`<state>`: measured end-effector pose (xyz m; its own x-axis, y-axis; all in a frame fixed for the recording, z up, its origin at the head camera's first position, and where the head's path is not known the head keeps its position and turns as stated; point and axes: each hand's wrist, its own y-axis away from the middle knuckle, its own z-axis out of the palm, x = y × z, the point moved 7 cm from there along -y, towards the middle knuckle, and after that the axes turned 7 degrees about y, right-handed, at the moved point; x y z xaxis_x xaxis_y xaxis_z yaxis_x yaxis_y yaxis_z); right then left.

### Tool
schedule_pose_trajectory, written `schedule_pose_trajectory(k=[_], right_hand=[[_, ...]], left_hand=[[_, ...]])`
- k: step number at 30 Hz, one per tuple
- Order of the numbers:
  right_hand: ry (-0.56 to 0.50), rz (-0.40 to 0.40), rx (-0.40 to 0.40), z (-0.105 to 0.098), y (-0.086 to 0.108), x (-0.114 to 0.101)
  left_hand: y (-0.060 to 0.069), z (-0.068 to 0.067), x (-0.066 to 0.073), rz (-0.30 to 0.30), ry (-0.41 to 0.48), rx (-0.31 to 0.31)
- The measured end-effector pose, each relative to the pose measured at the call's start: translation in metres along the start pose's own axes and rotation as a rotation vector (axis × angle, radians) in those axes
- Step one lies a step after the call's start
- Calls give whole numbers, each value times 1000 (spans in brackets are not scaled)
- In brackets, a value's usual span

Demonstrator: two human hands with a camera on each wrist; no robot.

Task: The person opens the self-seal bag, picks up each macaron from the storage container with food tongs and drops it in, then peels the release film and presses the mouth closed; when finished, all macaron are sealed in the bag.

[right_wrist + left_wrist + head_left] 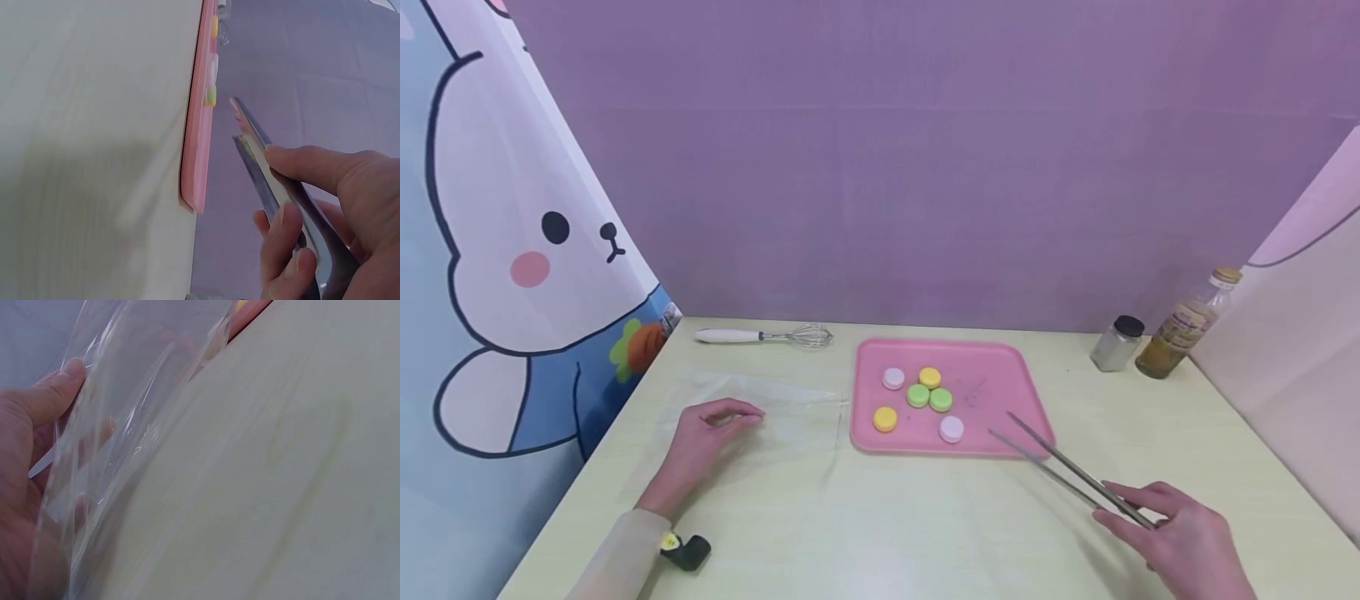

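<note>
My left hand pinches the edge of a clear plastic bag on the left of the table. In the left wrist view the bag stands up in creased folds, with fingers showing through it. My right hand holds long metal tongs between thumb and fingers, tips apart and nothing between them. Those tips hover by the front right corner of a pink tray. Several macarons lie on it: yellow, green and lilac ones.
Behind the bag lies a whisk with a white handle. At the back right stand a small jar with a black lid and a glass bottle of amber liquid. A purple cloth hangs behind the table.
</note>
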<state>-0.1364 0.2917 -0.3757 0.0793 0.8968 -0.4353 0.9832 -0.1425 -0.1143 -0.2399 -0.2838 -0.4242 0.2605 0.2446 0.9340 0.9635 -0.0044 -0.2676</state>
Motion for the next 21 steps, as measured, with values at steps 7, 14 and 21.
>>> schedule_pose_trajectory(k=[7, 14, 21], right_hand=[[-25, -81, -10, 9, -2, -18], [-44, -117, -33, 17, -5, -31], [-23, -218, 76, 16, -9, -48]], left_hand=[[0, 0, 0, -3, -7, 2], [3, 2, 17, -4, -22, 4], [4, 3, 21, 16, -14, 1]])
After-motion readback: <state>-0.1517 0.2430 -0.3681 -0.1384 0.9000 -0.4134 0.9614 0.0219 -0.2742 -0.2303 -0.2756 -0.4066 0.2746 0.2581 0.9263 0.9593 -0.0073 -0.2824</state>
